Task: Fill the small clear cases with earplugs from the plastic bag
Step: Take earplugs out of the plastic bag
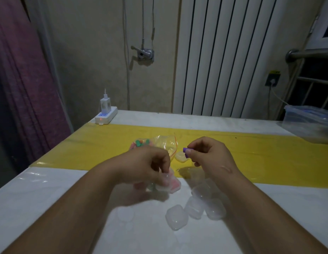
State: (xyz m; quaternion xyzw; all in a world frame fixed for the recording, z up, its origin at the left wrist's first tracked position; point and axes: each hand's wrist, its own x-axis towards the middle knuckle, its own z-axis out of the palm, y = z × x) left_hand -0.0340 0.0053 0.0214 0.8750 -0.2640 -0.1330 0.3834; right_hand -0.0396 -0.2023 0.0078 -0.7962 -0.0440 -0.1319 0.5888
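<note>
Earplug filling in progress: right grip (211, 154) pinches a purple earplug (186, 149) between thumb and forefinger, held up off the surface (49, 198). Left grip (148, 167) is curled round a small clear case (165, 184) at about 7 o'clock from that plug, with something pink inside as far as I can tell (it's blurry). Plastic bag (165, 143) lies on the yellow strip (251, 153) at roughly 9 o'clock from the right grip, with colourful earplugs (141, 142) showing at its left end. A bunch of empty cases (197, 208) sits at 4 to 5 o'clock from the held case. My guess at the risks: the plug is tiny and looks squishy, so a loose pinch could let it pop out and roll in among the empties. Bigger worry is the case itself. It looks slick and light, so pushing the plug in off-centre could tip it or skid it out of the left fingers. Can't tell if its lid is fully open, so jamming against it is possible too.
</note>
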